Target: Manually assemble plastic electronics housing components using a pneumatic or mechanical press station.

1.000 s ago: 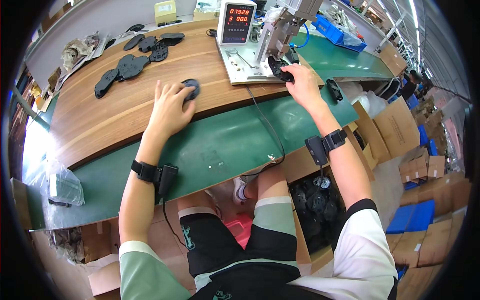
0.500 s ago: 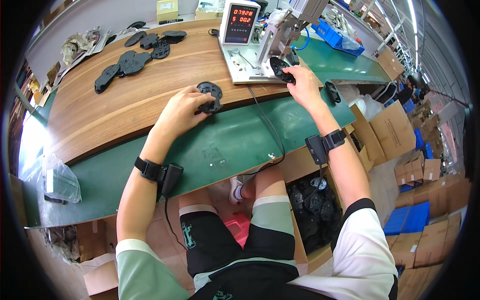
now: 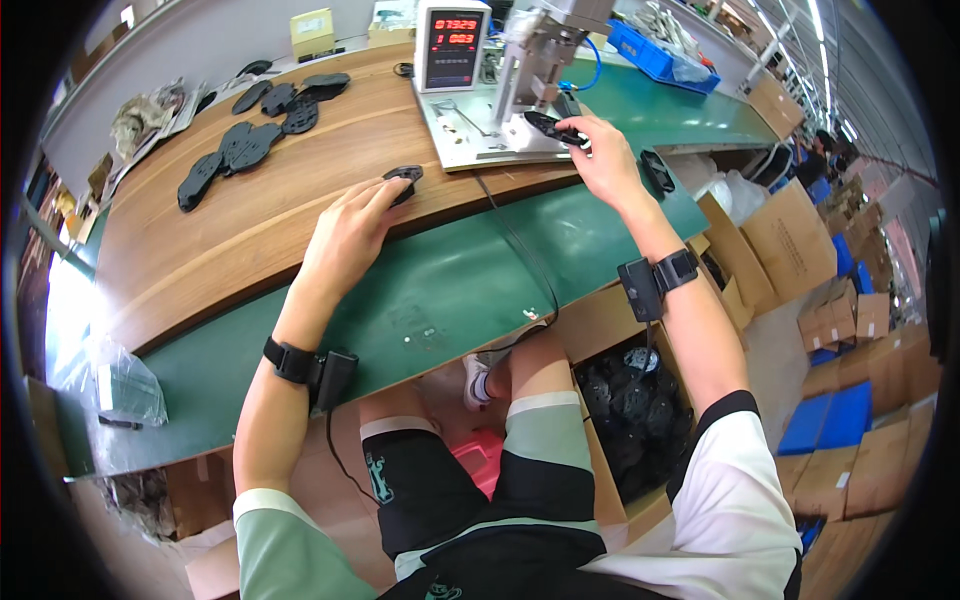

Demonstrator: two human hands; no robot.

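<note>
My left hand (image 3: 345, 232) is closed on the edge of a black molded plastic part (image 3: 408, 178), tilted near the front edge of the brown wooden board (image 3: 290, 215). The fingers cover much of that part. My right hand (image 3: 607, 165) pinches the near end of another black oval plastic part (image 3: 548, 127), holding it tilted under the head of a metal bench press (image 3: 540, 65). The part's far end is over the press's silver base plate (image 3: 450, 150); I cannot tell whether it touches the fixture.
A white counter box (image 3: 452, 50) with red digits stands left of the press. Several black parts (image 3: 250, 145) lie on the board's far left. A blue bin (image 3: 655, 52) is at the back right. A cable (image 3: 525, 235) crosses the green table (image 3: 440, 290). Below sits a carton of black parts (image 3: 635, 410).
My left hand has turned its part from nearly flat to a steeper tilt. The part in my right hand has also changed tilt under the press. The counter's red digits differ.
</note>
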